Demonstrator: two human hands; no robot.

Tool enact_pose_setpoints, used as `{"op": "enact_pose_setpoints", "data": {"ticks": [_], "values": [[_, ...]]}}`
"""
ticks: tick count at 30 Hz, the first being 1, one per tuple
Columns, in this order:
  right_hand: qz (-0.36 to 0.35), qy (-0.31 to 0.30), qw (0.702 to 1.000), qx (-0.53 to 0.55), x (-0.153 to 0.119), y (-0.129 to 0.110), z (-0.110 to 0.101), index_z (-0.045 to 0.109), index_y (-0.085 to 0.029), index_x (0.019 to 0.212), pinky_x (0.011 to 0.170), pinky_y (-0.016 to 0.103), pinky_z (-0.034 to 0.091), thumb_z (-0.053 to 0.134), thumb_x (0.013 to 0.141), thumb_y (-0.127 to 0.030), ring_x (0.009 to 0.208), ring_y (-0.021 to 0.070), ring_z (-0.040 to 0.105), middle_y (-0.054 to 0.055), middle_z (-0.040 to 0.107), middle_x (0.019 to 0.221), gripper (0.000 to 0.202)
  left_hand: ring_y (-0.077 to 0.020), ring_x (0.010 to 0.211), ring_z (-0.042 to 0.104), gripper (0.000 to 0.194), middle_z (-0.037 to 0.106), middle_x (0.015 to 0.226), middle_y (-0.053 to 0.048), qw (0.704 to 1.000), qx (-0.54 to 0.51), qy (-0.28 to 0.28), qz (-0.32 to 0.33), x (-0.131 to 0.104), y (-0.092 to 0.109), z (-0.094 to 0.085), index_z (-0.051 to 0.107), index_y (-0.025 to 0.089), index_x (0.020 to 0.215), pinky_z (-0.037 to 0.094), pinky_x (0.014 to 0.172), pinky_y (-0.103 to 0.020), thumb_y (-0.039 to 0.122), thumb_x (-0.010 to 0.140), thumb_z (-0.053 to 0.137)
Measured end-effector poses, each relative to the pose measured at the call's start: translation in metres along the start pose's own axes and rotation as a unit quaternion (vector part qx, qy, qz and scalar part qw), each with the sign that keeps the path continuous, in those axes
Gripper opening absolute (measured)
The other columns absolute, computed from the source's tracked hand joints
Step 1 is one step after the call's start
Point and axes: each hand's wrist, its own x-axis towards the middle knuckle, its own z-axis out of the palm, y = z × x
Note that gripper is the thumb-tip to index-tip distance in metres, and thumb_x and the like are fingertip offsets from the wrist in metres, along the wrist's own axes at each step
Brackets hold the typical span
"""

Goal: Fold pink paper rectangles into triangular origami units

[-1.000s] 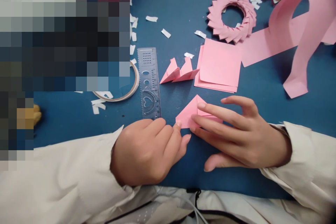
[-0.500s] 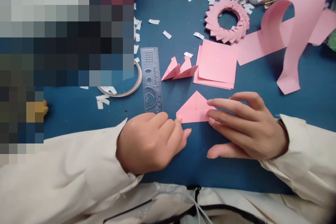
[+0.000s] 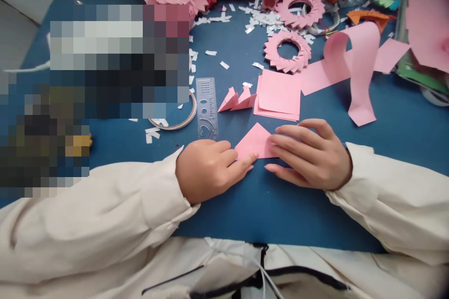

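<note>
A folded pink paper (image 3: 257, 138) lies on the blue table with its point facing away from me. At its lower left is my left hand (image 3: 210, 168), most fingers curled in and the index finger pressed along the bottom edge; the thumb is mostly under that finger. My right hand (image 3: 307, 155) rests its stretched, slightly spread fingertips on the paper's right corner, covering it. Just beyond are two small folded pink pieces (image 3: 237, 99) and a stack of pink paper squares (image 3: 278, 96). A clear plastic ruler (image 3: 206, 107) lies beyond my left hand.
Two pink paper rings (image 3: 271, 53) (image 3: 283, 9) lie farther back among white paper scraps (image 3: 264, 18). A curled pink paper strip (image 3: 363, 74) stands at right. A tape roll (image 3: 193, 112) is left of the ruler. The upper left is pixelated.
My left index finger has moved right along the paper's bottom edge. My right hand stays at the right corner, its thumb closer to the paper. The view has tilted up, showing more table.
</note>
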Motion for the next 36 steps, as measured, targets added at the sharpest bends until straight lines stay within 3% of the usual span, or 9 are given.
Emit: {"op": "enact_pose_setpoints", "data": {"ticks": [4,10,14,18,26,31,36], "values": [[0.01,-0.029,1.0,0.002,0.0,0.001,0.003,0.058,-0.012,0.101,0.079,0.039,0.043,0.059,0.082,-0.031,0.097,0.021,0.057,0.006,0.065,0.101,0.027,-0.0132,0.049,0.051,0.02,0.057,0.053,0.001,0.999,0.03,0.01,-0.035,-0.001,0.0,0.001,0.065,0.011,0.093,0.037,0.043,-0.027,0.026,0.087,0.052],[0.006,-0.002,1.0,-0.008,-0.003,-0.002,0.004,0.058,-0.018,0.086,0.078,0.036,0.043,0.055,0.085,-0.024,0.092,0.016,0.057,0.001,0.066,0.094,0.007,-0.013,0.048,0.048,0.021,0.053,0.049,0.001,0.999,0.025,0.02,-0.026,-0.003,0.002,-0.002,0.065,0.013,0.079,0.034,0.044,-0.026,0.023,0.088,0.049],[-0.01,0.022,0.999,-0.022,-0.004,-0.005,0.005,0.056,-0.02,0.077,0.079,0.033,0.043,0.054,0.085,-0.018,0.092,0.0127,0.055,-0.001,0.065,0.089,0.009,-0.0127,0.05,0.05,0.026,0.056,0.052,0.0,1.0,0.011,0.014,-0.025,-0.002,0.002,-0.002,0.065,0.014,0.073,0.035,0.047,-0.025,0.022,0.09,0.046],[-0.009,0.032,0.999,-0.02,-0.005,-0.004,0.006,0.054,-0.019,0.075,0.079,0.032,0.042,0.054,0.084,-0.017,0.092,0.0126,0.054,-0.001,0.064,0.085,0.009,-0.012,0.056,0.055,0.028,0.061,0.059,-0.001,0.996,-0.016,0.0,-0.083,-0.002,0.001,0.0,0.064,0.016,0.075,0.037,0.052,-0.023,0.024,0.091,0.043],[0.146,-0.042,0.98,0.129,-0.003,0.007,0.007,0.051,-0.016,0.075,0.069,0.034,0.035,0.049,0.086,-0.025,0.081,0.0164,0.049,0.006,0.057,0.088,0.014,-0.0103,0.051,0.052,0.023,0.059,0.058,0.002,0.968,-0.097,-0.078,-0.22,0.003,-0.005,-0.003,0.061,0.018,0.075,0.033,0.05,-0.021,0.03,0.087,0.045],[0.217,-0.065,0.955,0.189,-0.001,0.011,0.007,0.051,-0.017,0.067,0.07,0.033,0.034,0.054,0.084,-0.029,0.079,0.0158,0.047,0.005,0.054,0.084,0.021,-0.012,0.055,0.053,0.025,0.058,0.06,0.001,0.955,-0.118,-0.112,-0.248,0.006,-0.004,-0.006,0.06,0.019,0.073,0.032,0.051,-0.024,0.031,0.087,0.043],[0.235,-0.071,0.948,0.203,0.0,0.013,0.007,0.051,-0.017,0.065,0.071,0.033,0.034,0.06,0.08,-0.029,0.078,0.0153,0.046,0.004,0.053,0.083,0.021,-0.0148,0.059,0.054,0.027,0.059,0.062,0.0,0.949,-0.124,-0.134,-0.255,0.006,-0.005,-0.007,0.059,0.02,0.071,0.029,0.051,-0.026,0.032,0.087,0.04]]}}
